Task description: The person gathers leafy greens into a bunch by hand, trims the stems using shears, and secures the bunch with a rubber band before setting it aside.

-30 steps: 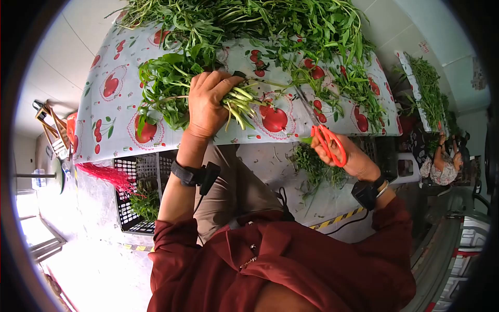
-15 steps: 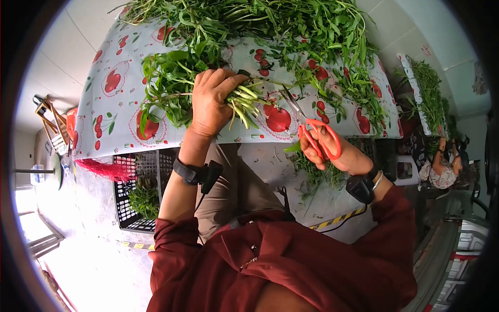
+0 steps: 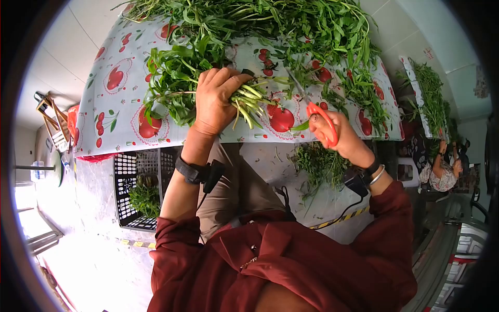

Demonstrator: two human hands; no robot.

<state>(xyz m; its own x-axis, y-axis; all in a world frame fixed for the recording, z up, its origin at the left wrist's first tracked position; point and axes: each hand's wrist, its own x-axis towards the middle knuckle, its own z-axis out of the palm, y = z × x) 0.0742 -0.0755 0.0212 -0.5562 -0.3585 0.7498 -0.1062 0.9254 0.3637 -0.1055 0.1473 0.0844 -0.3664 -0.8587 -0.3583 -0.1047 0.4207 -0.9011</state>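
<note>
Fingers of the left hand (image 3: pixel 215 101) are curled tightly around a bunch of greens (image 3: pixel 174 96), gripping it from above over the near part of the table (image 3: pixel 112 132). The leaves fan out to the left of that hand, while the pale cut stems (image 3: pixel 249 101) jut out on its right side. The right hand (image 3: pixel 340 136) is closed around the red handles of the scissors (image 3: pixel 313 109), just above the table's near edge; the blades point away from the body, a little left, near the stem ends, and whether they are parted is too fine to tell. A green leaf (image 3: pixel 300 126) shows just beside the right hand's fingers.

Along the table's far side lies a large heap of greens (image 3: pixel 260 21), and loose sprigs (image 3: pixel 364 78) trail down its right part. Below the near edge, a black crate (image 3: pixel 123 197) on the left has more greens inside, and leafy cuttings (image 3: pixel 321 166) lie on the floor to the right. Off to the far right, another person (image 3: pixel 442 176) is beside a second surface bearing greens (image 3: pixel 429 91)
</note>
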